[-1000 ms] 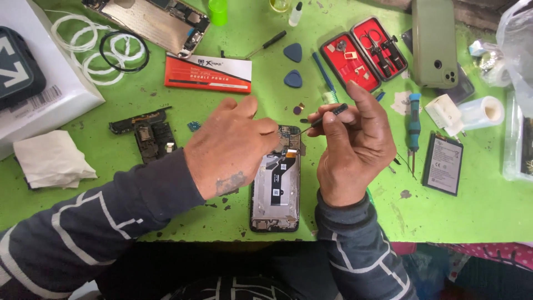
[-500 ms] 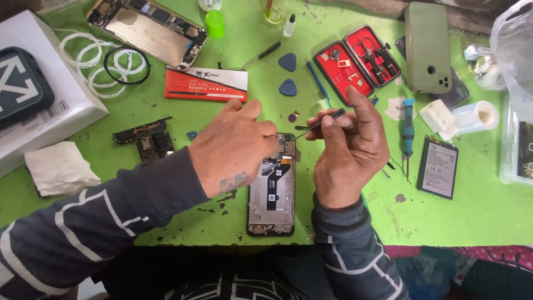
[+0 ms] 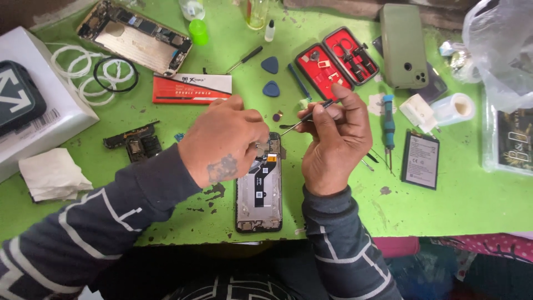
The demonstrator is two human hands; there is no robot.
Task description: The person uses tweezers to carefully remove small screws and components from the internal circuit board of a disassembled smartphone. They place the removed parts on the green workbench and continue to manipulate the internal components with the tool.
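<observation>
Right hand (image 3: 336,141), pinching a thin tool (image 3: 308,116), has lifted slightly off the opened phone (image 3: 259,186) at frame centre, while the left hand (image 3: 225,141) stays curled, fingertips pressing the phone's top, suggesting probing goes on.

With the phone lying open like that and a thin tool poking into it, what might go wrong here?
The thin tool in the right hand points into the top of the opened phone, where bare parts and an orange flex strip show; a slip might scratch or tear them. The left hand covers that corner, so it may hide small parts. Loose bits lie near the blue picks on the crowded green table and could get lost or knocked off.
</observation>
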